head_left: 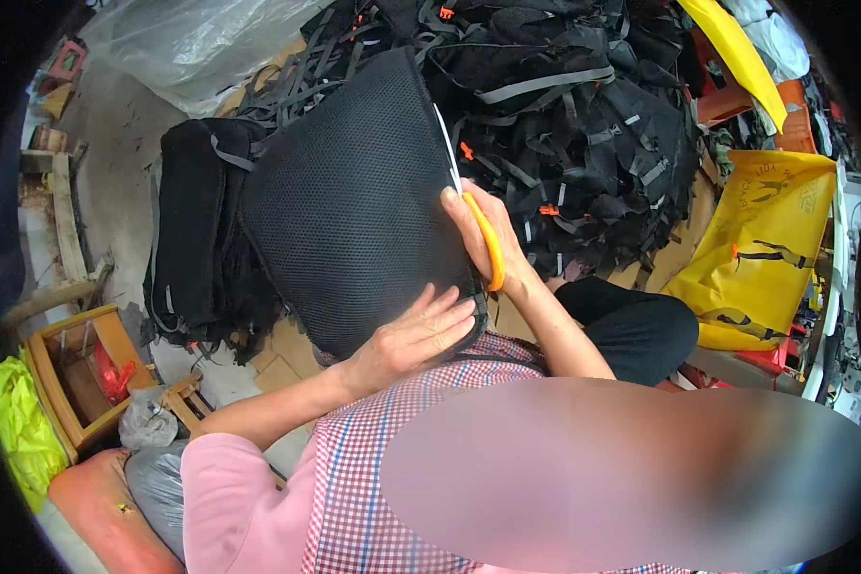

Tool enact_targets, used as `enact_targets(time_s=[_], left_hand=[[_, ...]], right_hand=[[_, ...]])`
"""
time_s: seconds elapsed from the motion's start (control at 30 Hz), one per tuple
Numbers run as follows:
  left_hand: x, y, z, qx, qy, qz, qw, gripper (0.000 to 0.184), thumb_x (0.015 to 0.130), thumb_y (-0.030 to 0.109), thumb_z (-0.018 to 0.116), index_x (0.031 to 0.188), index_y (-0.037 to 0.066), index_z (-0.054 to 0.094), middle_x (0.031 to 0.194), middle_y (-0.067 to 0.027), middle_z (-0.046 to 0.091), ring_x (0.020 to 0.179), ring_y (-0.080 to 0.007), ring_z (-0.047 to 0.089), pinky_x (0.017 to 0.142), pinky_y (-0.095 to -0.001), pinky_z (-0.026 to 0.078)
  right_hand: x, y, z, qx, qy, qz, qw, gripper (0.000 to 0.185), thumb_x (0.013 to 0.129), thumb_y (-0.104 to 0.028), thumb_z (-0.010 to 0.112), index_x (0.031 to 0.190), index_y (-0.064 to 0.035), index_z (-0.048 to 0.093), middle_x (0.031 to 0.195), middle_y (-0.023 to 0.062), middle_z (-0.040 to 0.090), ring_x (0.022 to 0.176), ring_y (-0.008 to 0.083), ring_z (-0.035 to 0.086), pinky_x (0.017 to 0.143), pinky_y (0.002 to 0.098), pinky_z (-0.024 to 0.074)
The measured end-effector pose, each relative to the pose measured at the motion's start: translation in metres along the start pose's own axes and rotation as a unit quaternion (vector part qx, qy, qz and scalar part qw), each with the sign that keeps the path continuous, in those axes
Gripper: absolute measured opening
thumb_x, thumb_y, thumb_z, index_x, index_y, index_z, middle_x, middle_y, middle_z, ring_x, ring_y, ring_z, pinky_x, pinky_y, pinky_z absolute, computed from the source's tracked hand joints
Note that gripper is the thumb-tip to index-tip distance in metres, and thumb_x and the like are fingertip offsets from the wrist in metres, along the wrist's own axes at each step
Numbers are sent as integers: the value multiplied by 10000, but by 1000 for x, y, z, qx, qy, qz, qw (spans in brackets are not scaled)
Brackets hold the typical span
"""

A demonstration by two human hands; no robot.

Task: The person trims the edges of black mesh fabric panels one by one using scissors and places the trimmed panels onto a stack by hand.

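Note:
A black mesh panel [354, 191] with a dark bound edge lies slanted across my lap. My left hand [416, 330] rests on its lower part, fingers spread flat on the mesh. At the panel's right edge, my right hand [488, 230] is closed round scissors with a yellow handle [489, 244]. The scissors' pale blades [446, 143] point upward along that edge. Whether the blades are apart is hard to tell.
Black straps and buckled pieces [584, 153] are heaped beyond the panel. Folded black pieces [196, 230] stand at the left. A wooden drawer box [43, 364] is at lower left, a yellow printed bag [765, 249] at the right, clear plastic sheeting [196, 48] at upper left.

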State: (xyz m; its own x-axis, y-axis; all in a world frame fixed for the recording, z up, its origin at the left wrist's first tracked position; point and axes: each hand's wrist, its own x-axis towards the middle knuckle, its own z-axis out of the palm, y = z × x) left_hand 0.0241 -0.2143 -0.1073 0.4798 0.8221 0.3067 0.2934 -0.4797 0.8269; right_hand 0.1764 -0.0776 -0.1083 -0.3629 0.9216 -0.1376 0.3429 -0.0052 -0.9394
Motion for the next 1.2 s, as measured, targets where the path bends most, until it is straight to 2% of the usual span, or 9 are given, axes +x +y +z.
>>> enact_targets(time_s=[0.07,0.27,0.33,0.37,0.77,0.87,0.97,1.07,1.2], left_hand=[[-2,-3,0,-23,-13,-8,1000,521,839,218,634,1324,41,558,1398,-161,513,1345,-353,427,1147,-536,258],[-3,-4,1,-36,-17,-5,999,525,841,209,630,1330,38,550,1401,-163,510,1343,-359,428,1145,-532,262],[-1,-2,-1,-10,-10,4,1000,527,788,122,693,1292,30,573,1384,-149,526,1318,-337,463,1119,-528,325],[0,-1,-2,3,-7,9,1000,533,761,78,725,1273,27,584,1376,-141,535,1305,-327,480,1107,-526,356],[-1,-3,0,0,-12,4,1000,542,768,87,722,1285,29,572,1396,-143,514,1321,-329,460,1115,-523,345],[-4,-5,3,-14,-15,4,1000,571,779,179,689,1316,33,559,1396,-165,513,1334,-357,439,1133,-530,294],[-3,-4,2,-8,-19,5,1000,534,806,175,660,1311,31,563,1397,-165,513,1332,-357,442,1131,-532,298],[-4,-7,2,12,-29,29,999,508,793,75,676,1288,39,572,1377,-141,533,1307,-325,478,1111,-520,354],[-2,1,-2,-56,-52,-4,997,490,825,45,622,1311,44,555,1410,-146,499,1341,-321,436,1129,-525,325]], right_hand=[[3,0,0,-3,-1,3,1000,445,962,-424,538,876,12,564,677,128,550,627,206,498,615,351,419],[10,0,3,-25,19,-18,999,458,956,-438,540,875,11,581,692,162,592,637,266,568,619,372,430],[15,-1,2,-33,15,-15,999,469,955,-446,535,874,13,589,697,174,603,641,281,585,619,375,435],[15,-3,2,-36,14,-8,999,472,955,-448,534,875,14,593,696,176,603,638,279,584,621,375,437],[15,-5,6,-50,34,9,998,511,958,-472,517,873,23,609,692,185,605,636,263,592,621,385,443],[19,-6,7,-60,39,2,997,525,958,-481,515,860,26,608,677,183,597,622,260,576,621,384,442],[24,-14,5,-64,43,11,997,538,956,-493,512,842,25,606,670,183,591,620,269,566,625,381,441],[29,-14,4,-50,62,11,997,545,951,-502,518,829,22,605,661,180,580,619,264,554,634,377,440],[54,-13,0,-51,82,-16,995,506,911,-473,598,839,27,594,667,160,565,615,229,536,643,366,441]])
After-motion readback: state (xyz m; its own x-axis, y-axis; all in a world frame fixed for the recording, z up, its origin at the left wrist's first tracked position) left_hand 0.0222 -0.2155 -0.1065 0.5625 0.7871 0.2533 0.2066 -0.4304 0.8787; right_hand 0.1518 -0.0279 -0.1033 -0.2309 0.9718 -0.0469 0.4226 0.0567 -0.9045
